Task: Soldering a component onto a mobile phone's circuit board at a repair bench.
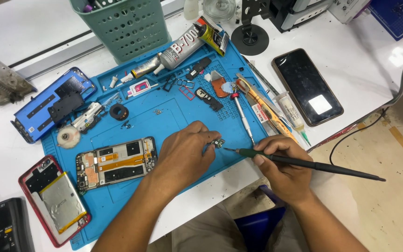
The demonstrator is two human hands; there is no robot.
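Lower left of frame: red phone frame (54,205) lay beside an opened phone chassis (116,164) on the blue repair mat (173,116). Centre: left hand (183,156) pinched a small circuit board (218,143) between fingertips, held just above the mat. Right of it: right hand (283,168) gripped a soldering iron (304,163) pen-style, tip touching the board. Upper right: black smartphone (307,86) lay face up.

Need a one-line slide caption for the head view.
Left hand pinches a small circuit board while right hand points a soldering iron at it.
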